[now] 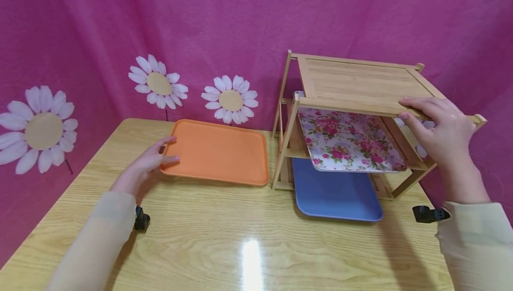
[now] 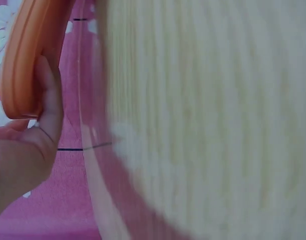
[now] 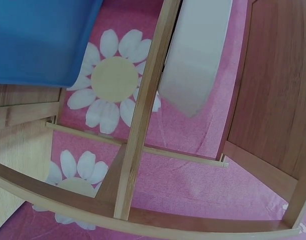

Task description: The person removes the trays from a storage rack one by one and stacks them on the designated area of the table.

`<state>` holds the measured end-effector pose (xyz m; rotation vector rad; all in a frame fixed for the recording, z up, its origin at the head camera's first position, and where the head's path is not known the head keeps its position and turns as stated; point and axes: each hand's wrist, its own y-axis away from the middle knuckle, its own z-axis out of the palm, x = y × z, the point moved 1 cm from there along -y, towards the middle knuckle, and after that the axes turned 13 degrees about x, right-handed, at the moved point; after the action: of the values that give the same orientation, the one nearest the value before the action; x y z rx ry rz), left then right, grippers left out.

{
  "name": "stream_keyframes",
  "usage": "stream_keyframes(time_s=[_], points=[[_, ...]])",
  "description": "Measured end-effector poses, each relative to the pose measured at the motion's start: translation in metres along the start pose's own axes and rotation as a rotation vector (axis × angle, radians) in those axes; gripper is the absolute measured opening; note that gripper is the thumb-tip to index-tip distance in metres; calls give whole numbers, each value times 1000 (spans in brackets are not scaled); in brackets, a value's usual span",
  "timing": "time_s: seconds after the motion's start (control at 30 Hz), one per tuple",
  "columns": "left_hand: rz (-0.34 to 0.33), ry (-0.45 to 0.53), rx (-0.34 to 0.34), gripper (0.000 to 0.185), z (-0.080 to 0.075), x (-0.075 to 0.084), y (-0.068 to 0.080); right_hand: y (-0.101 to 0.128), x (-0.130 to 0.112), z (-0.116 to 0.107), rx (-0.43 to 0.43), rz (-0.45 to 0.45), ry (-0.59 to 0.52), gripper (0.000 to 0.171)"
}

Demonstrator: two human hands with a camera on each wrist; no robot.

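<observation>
My left hand (image 1: pixel 150 159) grips the left end of an orange tray (image 1: pixel 218 150), thumb and fingers on either side of its rim. The left wrist view shows the orange tray's rounded edge (image 2: pixel 25 70) between the digits. At the right, my right hand (image 1: pixel 442 128) holds the front rail of a wooden rack (image 1: pixel 360 81) near its right corner, fingers over the top and thumb at the front. The rack carries a flower-patterned tray (image 1: pixel 348 141) on its middle level and a blue tray (image 1: pixel 336 193) below, both jutting out in front. The right hand is outside the right wrist view.
All stands on a light wood-grain table (image 1: pixel 200 233). A magenta curtain (image 1: pixel 224 23) with white daisies hangs close behind the rack and orange tray and along the left side. The rack's slim posts (image 1: pixel 286 139) rise just right of the orange tray.
</observation>
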<state>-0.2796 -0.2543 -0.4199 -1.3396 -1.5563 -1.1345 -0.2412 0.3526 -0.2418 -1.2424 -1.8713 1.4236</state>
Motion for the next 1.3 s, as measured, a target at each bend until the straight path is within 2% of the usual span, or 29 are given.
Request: stream_keyframes(time_s=[0.23, 0.4, 0.57, 0.8, 0.93, 1.13, 1.3], points=[[75, -232, -31, 92, 1, 2, -10, 0, 1, -1, -6, -6, -9, 34], [100, -302, -78, 93, 2, 2, -12, 0, 1, -1, -4, -12, -4, 34], [138, -413, -91, 98, 8, 5, -13, 0, 0, 0, 8, -5, -11, 33], [100, -642, -68, 103, 15, 9, -14, -1, -1, 2, 12, -7, -48, 34], [103, -755, -84, 102, 18, 10, -16, 0, -2, 1, 11, -3, -35, 34], [74, -825, -112, 101, 19, 12, -18, 0, -1, 1, 10, -4, -26, 33], [72, -851, -102, 100, 18, 11, -19, 0, 1, 1, 18, -9, -33, 33]])
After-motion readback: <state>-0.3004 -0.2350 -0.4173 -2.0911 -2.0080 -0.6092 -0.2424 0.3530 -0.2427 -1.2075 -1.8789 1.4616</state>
